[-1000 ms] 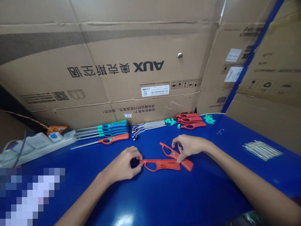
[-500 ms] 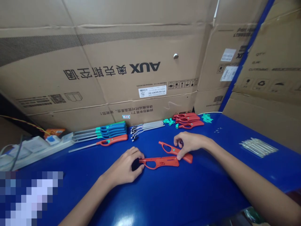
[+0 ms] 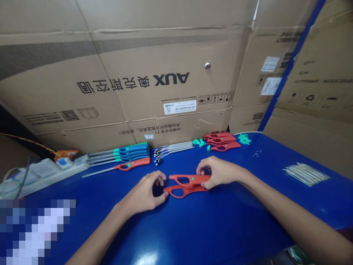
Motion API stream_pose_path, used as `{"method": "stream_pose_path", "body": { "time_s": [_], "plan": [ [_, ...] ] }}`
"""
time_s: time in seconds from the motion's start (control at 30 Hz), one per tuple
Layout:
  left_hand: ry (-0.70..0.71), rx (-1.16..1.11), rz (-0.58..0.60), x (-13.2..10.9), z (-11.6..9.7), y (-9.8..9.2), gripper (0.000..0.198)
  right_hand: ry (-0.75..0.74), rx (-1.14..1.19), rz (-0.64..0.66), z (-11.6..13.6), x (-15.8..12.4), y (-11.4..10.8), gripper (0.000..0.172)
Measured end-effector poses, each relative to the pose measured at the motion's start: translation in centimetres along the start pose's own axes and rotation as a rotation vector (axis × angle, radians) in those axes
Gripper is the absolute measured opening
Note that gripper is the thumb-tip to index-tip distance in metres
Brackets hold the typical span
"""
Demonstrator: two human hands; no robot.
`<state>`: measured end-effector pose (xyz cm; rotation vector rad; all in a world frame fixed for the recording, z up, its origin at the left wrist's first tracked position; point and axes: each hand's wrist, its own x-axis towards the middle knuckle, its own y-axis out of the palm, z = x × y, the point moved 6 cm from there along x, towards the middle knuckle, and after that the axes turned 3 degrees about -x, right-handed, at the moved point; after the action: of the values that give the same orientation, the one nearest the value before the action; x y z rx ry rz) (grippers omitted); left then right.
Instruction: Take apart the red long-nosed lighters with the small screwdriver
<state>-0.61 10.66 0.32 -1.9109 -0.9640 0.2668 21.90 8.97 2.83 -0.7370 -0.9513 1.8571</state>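
Two red lighter-handle shell halves lie one over the other in front of me. My right hand (image 3: 220, 172) pinches the upper shell half (image 3: 190, 179) by its wide end; a small green piece shows on it. Beneath and slightly nearer to me, the lower shell half (image 3: 178, 192) rests on the table, partly covered. My left hand (image 3: 146, 191) is at its narrow end, finger and thumb apart, the thumb close to the tip. Whether the thumb touches it I cannot tell.
Lighters with blue handles (image 3: 134, 151) and one red lighter (image 3: 135, 163) lie at back left beside a power strip (image 3: 49, 173). Metal tubes with wires (image 3: 179, 147), green caps (image 3: 200, 142), red shells (image 3: 224, 141) and clear sticks (image 3: 306, 173) lie farther right. Cardboard (image 3: 124, 55) walls the back.
My right hand has moved left and turned the upper shell half level, bringing it over the lower one. My left hand's fingers have lifted and spread from the lower half's tip.
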Motion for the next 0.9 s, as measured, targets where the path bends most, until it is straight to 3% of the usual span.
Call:
{"method": "stream_pose_path", "body": {
  "time_s": [0.07,0.23,0.9],
  "plan": [
    [0.016,0.022,0.007,0.0,-0.2,-0.1,0.028,-0.050,-0.083,0.002,0.9,0.0,0.7,0.032],
    [0.052,0.110,0.068,0.0,-0.8,-0.1,0.007,-0.082,-0.150,0.023,1.6,0.2,1.7,0.034],
    [0.068,0.148,0.075,0.0,-0.7,-0.9,0.008,-0.137,-0.126,-0.006,1.9,0.3,2.0,0.033]
  ]
}}
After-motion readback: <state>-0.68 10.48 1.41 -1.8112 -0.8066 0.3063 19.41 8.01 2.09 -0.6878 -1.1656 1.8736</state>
